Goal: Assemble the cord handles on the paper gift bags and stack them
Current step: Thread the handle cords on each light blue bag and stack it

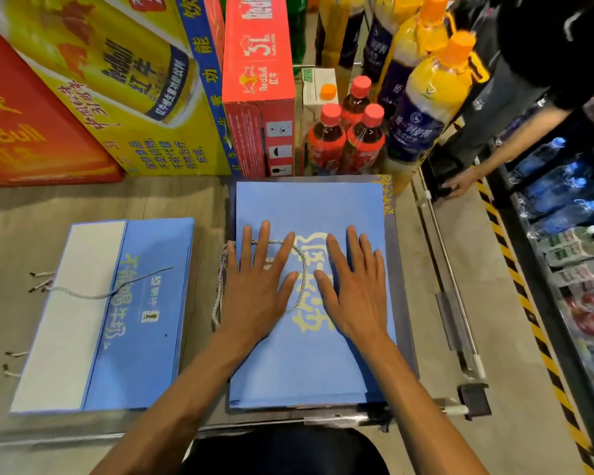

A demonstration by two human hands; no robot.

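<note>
- The left grip [254, 289] and the right grip [355, 289] both lie flat and fully spread, palms down, closed on nothing. They press side by side on the top blue paper gift bag [309, 365] in the middle of the frame.
- That bag tops a squared pile on the worktop [14, 234]. Its twisted grey-white cord handle [304, 272] loops out from under the left grip's fingers and curls between the two grips.
- More cord hangs bunched at the pile's left edge, just beside the left wrist. Which bags it belongs to cannot be told.
- The step looks like flattening and settling this bag onto the pile. To do it well, probably keep the pressure even through both palms and sweep outward towards the edges, so the folds lie flat without creasing the printed face.
- The cord under the left grip could leave a ridge in the paper. Better to tuck the loop flat and straight on the bag before pressing hard.
- Check the bag's corners against those beneath, since a skewed bag would tilt the pile as it grows.
- A second pile of blue bags [144, 320] lies at the lower left, apart from the first, with a loose cord [83, 295] draped across it and knotted ends showing at its left side.
- Red Bull cartons [258, 80] and red-capped bottles [343, 138] stand close behind the pile, so a forward sweep has little room.
</note>
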